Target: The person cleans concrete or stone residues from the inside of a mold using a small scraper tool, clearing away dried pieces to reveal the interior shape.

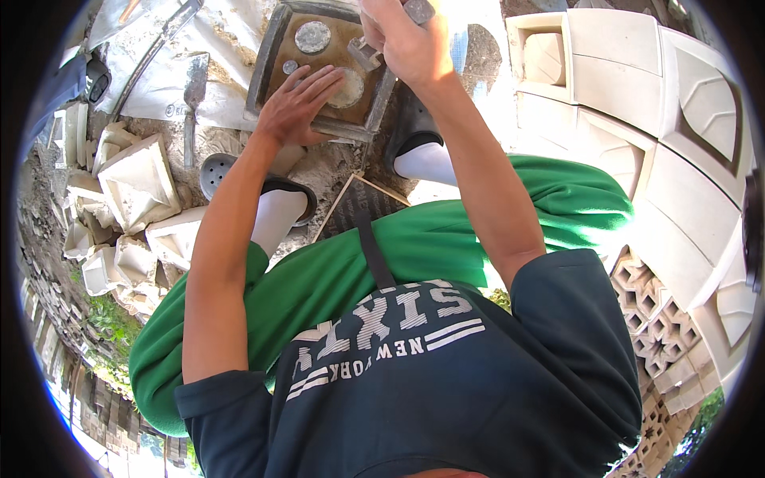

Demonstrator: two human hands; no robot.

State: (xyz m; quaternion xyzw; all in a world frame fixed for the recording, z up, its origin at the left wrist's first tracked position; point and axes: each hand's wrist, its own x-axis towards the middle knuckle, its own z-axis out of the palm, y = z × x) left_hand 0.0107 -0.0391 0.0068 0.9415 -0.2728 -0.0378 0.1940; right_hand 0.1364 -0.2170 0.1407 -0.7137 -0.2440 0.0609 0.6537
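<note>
In the head view a square grey mould frame (259, 76) lies on the ground in front of me, with a brown, sandy-looking surface inside. On that surface are a round pale disc (312, 37), a second pale disc (347, 89) and a small round metal piece (291, 67). My left hand (301, 107) lies flat with fingers stretched over the second disc, partly covering it. Above the frame's right side my right hand (410, 44) is closed round a grey hammer-like tool (365, 54). Its blocky head hangs close to the second disc; the fingers hide the grip.
A trowel (191, 103) and a long metal bar (155, 56) lie left on whitish sheeting. Pale cast pieces (139, 183) are heaped at the left. Stacked pale blocks (613, 64) line the right, with star-patterned lattice blocks (653, 319) nearer. My feet flank the frame's near side.
</note>
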